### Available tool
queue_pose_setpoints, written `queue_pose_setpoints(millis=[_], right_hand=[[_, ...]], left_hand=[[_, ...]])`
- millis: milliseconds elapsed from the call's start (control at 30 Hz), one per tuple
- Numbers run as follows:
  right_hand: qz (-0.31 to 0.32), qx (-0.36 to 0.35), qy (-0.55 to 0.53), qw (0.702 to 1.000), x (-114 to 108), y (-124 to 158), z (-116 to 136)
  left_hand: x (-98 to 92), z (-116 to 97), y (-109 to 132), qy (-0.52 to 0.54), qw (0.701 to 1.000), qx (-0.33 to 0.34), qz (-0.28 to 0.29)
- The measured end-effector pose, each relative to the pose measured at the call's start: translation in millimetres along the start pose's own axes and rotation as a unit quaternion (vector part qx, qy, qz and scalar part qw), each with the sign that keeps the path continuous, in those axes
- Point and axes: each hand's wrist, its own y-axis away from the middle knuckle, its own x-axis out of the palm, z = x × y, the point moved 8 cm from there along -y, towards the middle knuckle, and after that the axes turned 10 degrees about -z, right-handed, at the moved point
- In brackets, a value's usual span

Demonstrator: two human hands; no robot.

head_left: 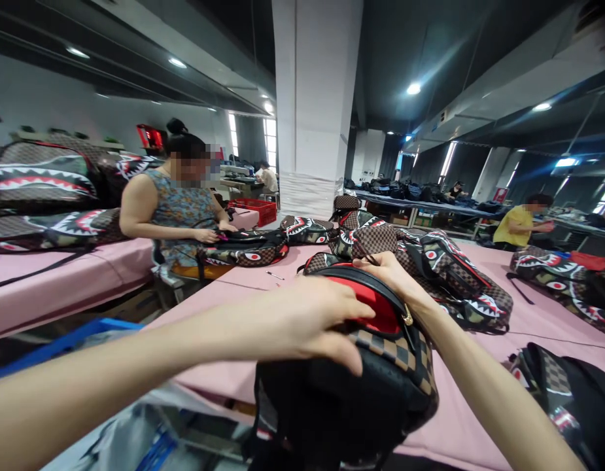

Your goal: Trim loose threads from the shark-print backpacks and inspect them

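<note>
A black and brown checkered backpack [395, 350] stands at the table's near edge, its top unzipped and a red lining [380, 311] showing inside. My left hand [316, 320] hovers over the opening, slightly blurred, with thumb and fingers spread apart and nothing between them. At the far side of the opening, my right hand [383, 268] has its fingers closed around the bag's top edge near a thin dark strap. A gold-coloured zipper pull [408, 318] hangs beside my right wrist.
Shark-print backpacks [454, 275] are piled beyond my right hand on the pink table [483, 366]. Another dark bag [567, 399] lies at the near right. A person [179, 203] works on a bag at the left. A white pillar [314, 111] rises behind the table.
</note>
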Motion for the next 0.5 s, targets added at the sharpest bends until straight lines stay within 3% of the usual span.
queue_pose_setpoints(millis=[67, 100, 133, 233, 267, 367, 500], right_hand=[[0.007, 0.005, -0.007, 1.000, 1.4, -1.7, -1.3], [0.011, 0.004, -0.009, 1.000, 2.5, -2.7, -1.8], [0.014, 0.002, -0.009, 1.000, 3.4, -3.7, -2.1], [0.011, -0.006, 0.007, 1.000, 2.6, -6.0, -3.1], [0.007, -0.006, 0.019, 1.000, 0.3, -5.8, -3.3], [0.020, -0.001, 0.074, 0.997, -10.9, 2.0, -1.7], [0.062, 0.027, 0.175, 0.982, -34.0, 28.7, 0.3]], left_hand=[[-44.0, 25.0, 2.7, 0.046, 0.983, -0.059, -0.166], [-56.0, 41.9, 2.2, 0.057, 0.971, -0.094, -0.214], [-57.5, 56.2, -2.1, 0.064, 0.968, -0.107, -0.217], [-18.2, 85.1, -22.9, 0.113, 0.986, -0.100, -0.067], [-5.7, 90.8, -27.7, 0.121, 0.987, -0.097, -0.042], [8.7, 100.2, -35.2, 0.087, 0.987, -0.099, -0.093], [6.2, 103.9, -28.9, 0.044, 0.976, -0.117, -0.179]])
